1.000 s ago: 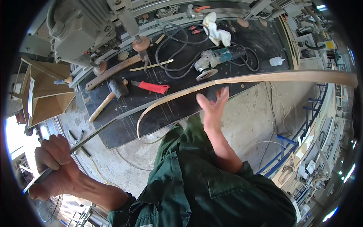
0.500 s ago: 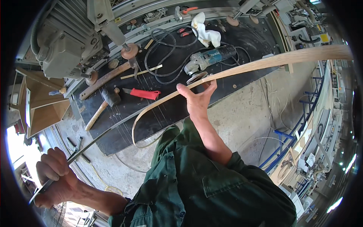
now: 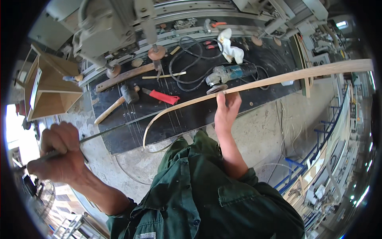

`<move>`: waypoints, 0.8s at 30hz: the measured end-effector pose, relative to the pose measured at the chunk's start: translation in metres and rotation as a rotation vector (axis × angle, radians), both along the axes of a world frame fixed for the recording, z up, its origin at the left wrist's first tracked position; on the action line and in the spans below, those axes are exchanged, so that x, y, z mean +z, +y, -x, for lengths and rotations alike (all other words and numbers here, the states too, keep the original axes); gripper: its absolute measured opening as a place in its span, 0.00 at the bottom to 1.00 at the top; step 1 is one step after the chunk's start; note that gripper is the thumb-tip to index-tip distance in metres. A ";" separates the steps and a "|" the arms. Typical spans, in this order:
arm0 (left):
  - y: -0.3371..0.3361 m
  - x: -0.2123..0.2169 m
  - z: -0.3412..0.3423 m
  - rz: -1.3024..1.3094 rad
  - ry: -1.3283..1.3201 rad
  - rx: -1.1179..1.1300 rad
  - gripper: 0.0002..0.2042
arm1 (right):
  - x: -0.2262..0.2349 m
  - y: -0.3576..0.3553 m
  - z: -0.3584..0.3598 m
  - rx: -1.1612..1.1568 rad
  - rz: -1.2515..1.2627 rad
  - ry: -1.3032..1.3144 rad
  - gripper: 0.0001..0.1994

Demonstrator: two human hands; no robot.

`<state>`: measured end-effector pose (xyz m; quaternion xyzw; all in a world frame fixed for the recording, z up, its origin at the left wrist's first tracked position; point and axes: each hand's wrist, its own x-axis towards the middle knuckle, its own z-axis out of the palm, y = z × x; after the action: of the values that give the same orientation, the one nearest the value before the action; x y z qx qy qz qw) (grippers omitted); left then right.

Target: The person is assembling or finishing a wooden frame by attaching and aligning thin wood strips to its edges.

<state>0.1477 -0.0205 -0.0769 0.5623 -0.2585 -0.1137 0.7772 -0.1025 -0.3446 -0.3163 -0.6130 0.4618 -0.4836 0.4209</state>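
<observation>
A long pale wooden strip [image 3: 302,72] crosses above the bench, thin and curled into a loop near its left end. My right hand [image 3: 227,113] is closed on it just below the grinder, the thumb against its near edge; some fingers are partly hidden. At far left my left hand [image 3: 59,153] makes a fist around a thin grey strip [image 3: 107,133], which runs up rightward toward the wooden strip; where the two meet is unclear. Behind the wooden strip lies a blue and grey angle grinder [image 3: 229,73], its disc beside my right thumb.
The dark bench [image 3: 191,117] carries a mallet [image 3: 129,95], a red-handled saw or knife [image 3: 165,96], a hammer [image 3: 131,76], a black cable [image 3: 172,65] and a white cloth [image 3: 230,47]. Machine arms with round pads [image 3: 156,52] overhang its back edge. A blue rack [image 3: 292,175] stands right.
My left hand has moved up and slightly right with the grey strip. My right hand has shifted a little right along the wooden strip, its fingers drawn closer together. The view has shifted too.
</observation>
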 end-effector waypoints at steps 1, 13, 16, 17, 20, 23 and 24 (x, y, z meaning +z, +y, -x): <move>-0.002 0.003 0.002 -0.018 -0.011 -0.005 0.46 | -0.001 0.012 0.009 -0.040 0.296 0.224 0.29; -0.010 0.001 0.002 -0.044 -0.073 -0.067 0.49 | 0.042 0.022 0.015 0.496 0.848 0.968 0.34; -0.009 -0.003 0.001 -0.038 -0.126 -0.105 0.49 | 0.046 0.013 0.010 0.536 0.884 0.871 0.27; -0.009 -0.002 0.000 -0.038 -0.117 -0.106 0.49 | 0.049 0.010 0.008 0.639 0.892 0.798 0.26; -0.004 0.008 0.006 -0.068 -0.050 -0.073 0.44 | 0.059 0.017 -0.012 0.825 0.862 0.624 0.20; -0.013 0.008 0.008 -0.144 -0.051 0.007 0.44 | 0.062 0.002 -0.021 0.893 0.809 0.510 0.13; -0.013 0.003 0.006 -0.144 -0.068 -0.003 0.44 | 0.063 -0.005 -0.023 0.940 0.763 0.471 0.11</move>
<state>0.1419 -0.0333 -0.0738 0.6200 -0.2769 -0.1140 0.7252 -0.0793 -0.3497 -0.2538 -0.9458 0.0199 -0.2305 0.2280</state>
